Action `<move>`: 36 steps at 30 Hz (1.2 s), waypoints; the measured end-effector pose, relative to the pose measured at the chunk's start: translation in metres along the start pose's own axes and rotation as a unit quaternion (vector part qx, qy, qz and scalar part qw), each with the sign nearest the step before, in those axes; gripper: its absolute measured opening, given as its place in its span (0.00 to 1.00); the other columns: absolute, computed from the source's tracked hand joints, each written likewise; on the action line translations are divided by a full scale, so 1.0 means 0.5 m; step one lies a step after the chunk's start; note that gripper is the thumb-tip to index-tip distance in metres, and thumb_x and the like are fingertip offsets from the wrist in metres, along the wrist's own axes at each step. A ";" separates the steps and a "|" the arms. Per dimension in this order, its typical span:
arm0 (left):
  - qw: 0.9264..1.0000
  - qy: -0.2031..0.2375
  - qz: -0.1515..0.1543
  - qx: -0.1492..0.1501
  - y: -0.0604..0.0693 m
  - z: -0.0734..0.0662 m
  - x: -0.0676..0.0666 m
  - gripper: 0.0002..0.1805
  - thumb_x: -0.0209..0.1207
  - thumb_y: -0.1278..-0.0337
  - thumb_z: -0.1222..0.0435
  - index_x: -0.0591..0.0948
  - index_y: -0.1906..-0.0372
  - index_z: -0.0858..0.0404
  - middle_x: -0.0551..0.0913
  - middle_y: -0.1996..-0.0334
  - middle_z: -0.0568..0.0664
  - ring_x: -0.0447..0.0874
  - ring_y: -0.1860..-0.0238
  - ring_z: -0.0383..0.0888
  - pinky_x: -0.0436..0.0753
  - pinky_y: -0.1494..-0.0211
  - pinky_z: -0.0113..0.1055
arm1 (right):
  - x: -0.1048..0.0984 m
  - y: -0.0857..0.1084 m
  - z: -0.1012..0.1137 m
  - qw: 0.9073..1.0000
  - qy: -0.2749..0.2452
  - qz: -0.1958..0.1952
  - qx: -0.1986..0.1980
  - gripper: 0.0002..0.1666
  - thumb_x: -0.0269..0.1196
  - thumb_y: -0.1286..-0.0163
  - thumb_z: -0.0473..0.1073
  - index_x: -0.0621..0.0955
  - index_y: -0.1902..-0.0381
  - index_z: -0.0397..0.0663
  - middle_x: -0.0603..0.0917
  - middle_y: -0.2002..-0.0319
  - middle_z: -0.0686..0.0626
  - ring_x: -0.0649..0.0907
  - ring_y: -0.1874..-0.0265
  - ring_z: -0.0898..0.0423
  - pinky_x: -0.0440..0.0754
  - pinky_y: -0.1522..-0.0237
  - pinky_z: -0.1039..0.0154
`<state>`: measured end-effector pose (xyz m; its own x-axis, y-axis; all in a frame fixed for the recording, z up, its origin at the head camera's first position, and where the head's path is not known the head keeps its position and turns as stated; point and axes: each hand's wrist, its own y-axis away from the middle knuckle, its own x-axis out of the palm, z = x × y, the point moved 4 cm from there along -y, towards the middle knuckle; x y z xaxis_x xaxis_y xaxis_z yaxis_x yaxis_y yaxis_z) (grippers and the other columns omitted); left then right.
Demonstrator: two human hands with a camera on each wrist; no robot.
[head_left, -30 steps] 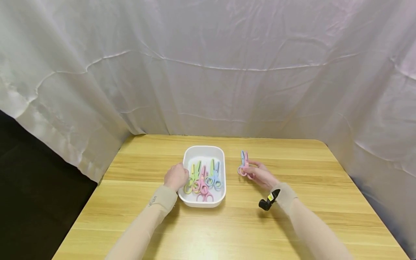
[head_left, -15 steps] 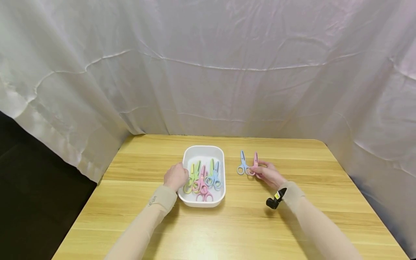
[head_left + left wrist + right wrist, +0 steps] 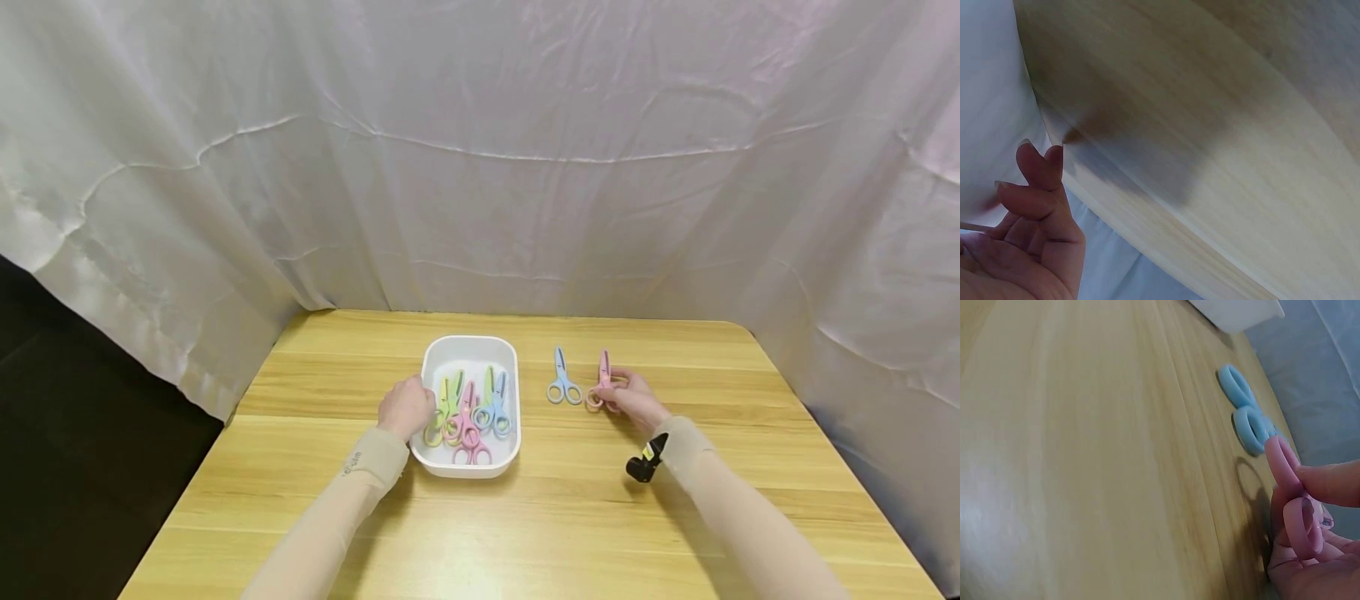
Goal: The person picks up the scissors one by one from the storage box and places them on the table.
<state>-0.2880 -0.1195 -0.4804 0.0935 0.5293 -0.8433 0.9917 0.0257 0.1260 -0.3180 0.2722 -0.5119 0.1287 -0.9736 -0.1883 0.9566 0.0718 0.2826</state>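
My right hand (image 3: 636, 402) pinches a pair of pink scissors (image 3: 604, 371) near the handles, blades pointing away from me. In the right wrist view the thumb presses on the pink handle loops (image 3: 1300, 528), just above the table. To its left a pair of blue scissors (image 3: 560, 385) lies flat on the wood. My left hand (image 3: 407, 408) grips the left wall of a white plastic bin (image 3: 471, 472); in the left wrist view its curled fingers (image 3: 1027, 201) lie against that wall. Inside are several yellow-green, pink and blue scissors (image 3: 500, 410), partly overlapping.
Everything stands on a light wooden table (image 3: 480, 542). A pale curtain (image 3: 480, 208) hangs along its back and sides. Dark cloth (image 3: 90, 450) shows at the far left.
The right hand has moved right with the pink scissors, away from the blue pair, which stays lying on the table. The left hand and the bin have kept their place.
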 end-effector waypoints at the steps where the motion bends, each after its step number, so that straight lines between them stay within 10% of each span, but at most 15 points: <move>1: 1.000 -0.001 -0.001 0.001 0.000 0.000 0.000 0.25 0.48 0.31 0.62 0.73 0.37 0.76 0.84 0.52 0.67 0.85 0.62 0.55 0.87 0.64 0.44 | -0.003 0.000 -0.001 1.000 0.005 -0.002 -0.003 0.43 0.62 0.31 0.32 0.55 0.26 0.26 0.82 0.69 0.56 0.77 0.75 0.67 0.74 0.73 0.75; 36: 1.000 0.003 0.001 -0.007 0.001 0.000 -0.001 0.28 0.47 0.30 0.63 0.70 0.32 0.75 0.81 0.43 0.70 0.86 0.51 0.61 0.88 0.52 0.49 | -0.024 -0.012 0.022 0.981 0.193 -0.009 -0.028 0.40 0.66 0.31 0.40 0.64 0.32 0.19 0.85 0.61 0.42 0.80 0.73 0.65 0.80 0.68 0.72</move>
<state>-0.2876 -0.1196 -0.4798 0.0940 0.5346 -0.8399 0.9902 0.0374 0.1346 -0.3284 0.2813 -0.5010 0.1899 -0.8213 -0.5380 0.9712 0.0767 0.2256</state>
